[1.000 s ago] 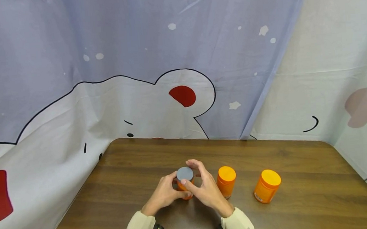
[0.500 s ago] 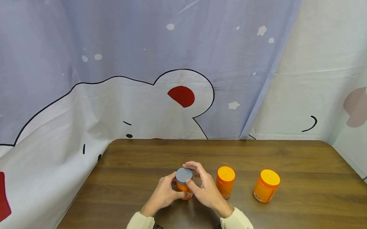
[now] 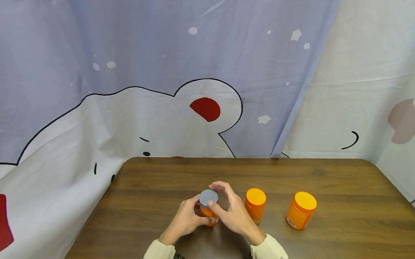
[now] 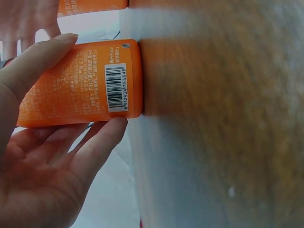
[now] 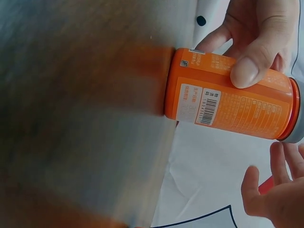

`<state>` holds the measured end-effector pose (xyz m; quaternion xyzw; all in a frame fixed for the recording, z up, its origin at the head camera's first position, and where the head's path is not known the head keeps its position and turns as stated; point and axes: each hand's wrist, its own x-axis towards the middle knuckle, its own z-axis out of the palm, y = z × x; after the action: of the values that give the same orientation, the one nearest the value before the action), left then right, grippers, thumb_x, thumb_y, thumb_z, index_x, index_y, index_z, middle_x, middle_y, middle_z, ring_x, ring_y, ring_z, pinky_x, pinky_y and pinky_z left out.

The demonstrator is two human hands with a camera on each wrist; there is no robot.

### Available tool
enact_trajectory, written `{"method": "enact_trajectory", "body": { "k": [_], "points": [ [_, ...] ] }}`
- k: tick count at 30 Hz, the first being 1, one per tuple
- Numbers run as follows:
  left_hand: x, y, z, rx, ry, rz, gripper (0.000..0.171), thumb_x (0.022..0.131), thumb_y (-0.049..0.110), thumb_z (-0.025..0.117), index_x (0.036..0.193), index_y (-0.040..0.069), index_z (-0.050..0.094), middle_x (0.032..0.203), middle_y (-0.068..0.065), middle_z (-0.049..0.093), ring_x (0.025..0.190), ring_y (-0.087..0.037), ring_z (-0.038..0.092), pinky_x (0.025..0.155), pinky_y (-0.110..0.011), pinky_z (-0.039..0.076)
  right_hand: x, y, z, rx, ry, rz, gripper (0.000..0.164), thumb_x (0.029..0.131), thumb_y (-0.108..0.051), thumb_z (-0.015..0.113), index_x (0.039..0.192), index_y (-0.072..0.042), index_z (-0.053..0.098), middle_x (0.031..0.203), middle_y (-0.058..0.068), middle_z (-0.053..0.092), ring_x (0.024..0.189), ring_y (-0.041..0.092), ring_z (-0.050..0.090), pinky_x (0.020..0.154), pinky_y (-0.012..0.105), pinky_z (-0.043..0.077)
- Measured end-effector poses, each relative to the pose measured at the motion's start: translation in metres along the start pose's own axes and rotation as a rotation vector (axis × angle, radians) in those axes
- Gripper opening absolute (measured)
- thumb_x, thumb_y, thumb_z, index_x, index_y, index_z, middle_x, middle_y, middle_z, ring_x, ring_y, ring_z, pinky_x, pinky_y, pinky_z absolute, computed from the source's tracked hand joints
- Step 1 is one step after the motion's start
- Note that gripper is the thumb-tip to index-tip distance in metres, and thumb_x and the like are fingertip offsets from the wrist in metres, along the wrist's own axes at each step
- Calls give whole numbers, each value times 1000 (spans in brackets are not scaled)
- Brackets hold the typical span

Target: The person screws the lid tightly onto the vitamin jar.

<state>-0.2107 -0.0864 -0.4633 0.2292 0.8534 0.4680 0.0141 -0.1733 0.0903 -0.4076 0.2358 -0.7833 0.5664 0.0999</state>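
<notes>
An orange jar (image 3: 209, 213) with a grey lid (image 3: 208, 198) stands upright on the table in front of me. My left hand (image 3: 186, 218) grips its body, thumb across the front and fingers behind, as the left wrist view shows beside a barcode label (image 4: 117, 87). My right hand (image 3: 233, 212) is at the lid, its thumb on the near edge and its fingers arched round the far side. In the right wrist view, right fingertips (image 5: 277, 148) come right up to the lid's rim. Small print covers the jar's body (image 5: 232, 97).
Two more orange jars, with yellow-orange lids, stand to the right: one close by my right hand (image 3: 255, 204), the other farther right (image 3: 302, 210). The brown wooden table (image 3: 153, 181) ends at a printed curtain (image 3: 178, 119) behind and at the sides.
My right thumb has shifted slightly to the right along the grey lid and then part of the way back, and the right fingers dipped and rose. My left hand keeps its grip on the jar.
</notes>
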Motion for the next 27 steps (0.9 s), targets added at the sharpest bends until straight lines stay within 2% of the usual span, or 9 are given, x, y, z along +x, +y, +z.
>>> {"method": "enact_trajectory", "body": {
  "k": [3,11,18,22,27],
  "points": [
    [0,0,1,-3,3,3,56,68,34,80,115,13,58,104,3,64,93,-16,61,80,-36,49,0,1,0,7,0,-6,42,86,-8,60,125,-2,45,123,6,55,116,30,48,90,57,35],
    [0,-1,1,18,9,8,55,67,35,80,113,13,59,101,4,64,89,-14,61,77,-31,49,0,11,1,20,-22,-27,39,86,-1,57,124,-3,47,123,8,56,116,28,48,89,55,35],
    [2,-1,1,28,11,11,56,68,37,79,114,13,59,101,4,64,89,-13,61,77,-30,49,3,36,4,-13,-15,-6,40,86,-11,63,123,-16,49,122,-1,56,113,13,48,89,51,37],
    [0,-2,1,24,6,4,57,68,38,79,115,12,58,103,4,63,90,-13,60,78,-29,48,1,38,5,-14,-13,-13,40,85,-19,64,122,-18,49,120,-5,56,110,12,48,87,49,38],
    [0,-2,1,21,6,14,58,68,36,80,115,11,58,104,3,64,91,-13,61,78,-28,48,1,37,5,-41,-10,-9,41,85,-25,66,122,-18,49,119,-7,56,108,11,48,85,42,41]
  ]
}}
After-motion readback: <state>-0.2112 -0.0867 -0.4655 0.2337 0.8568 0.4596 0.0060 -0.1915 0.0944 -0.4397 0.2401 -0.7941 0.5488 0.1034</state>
